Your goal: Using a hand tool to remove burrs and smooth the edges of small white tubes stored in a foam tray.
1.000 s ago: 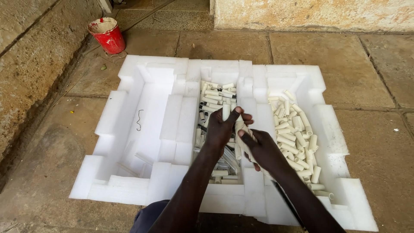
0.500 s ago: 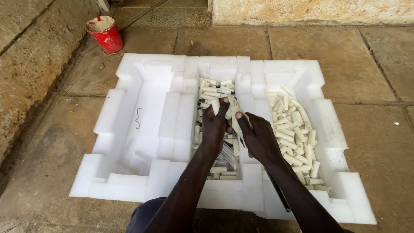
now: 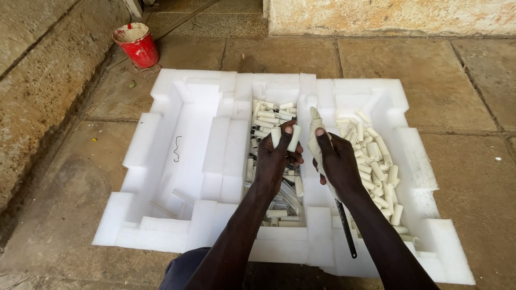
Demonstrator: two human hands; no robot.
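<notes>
Two short white tube pieces (image 3: 286,137) stand upright in the left hand (image 3: 275,160), fingers clenched around them, above the middle compartment of the white foam tray (image 3: 177,161). At three o'clock from them, the right hand (image 3: 337,161) grips a cloth-wrapped handle (image 3: 315,134) whose dark blade (image 3: 346,230) runs toward six o'clock. More tube pieces (image 3: 376,161) fill the right compartment. A red bucket (image 3: 137,45) sits at eleven o'clock.
</notes>
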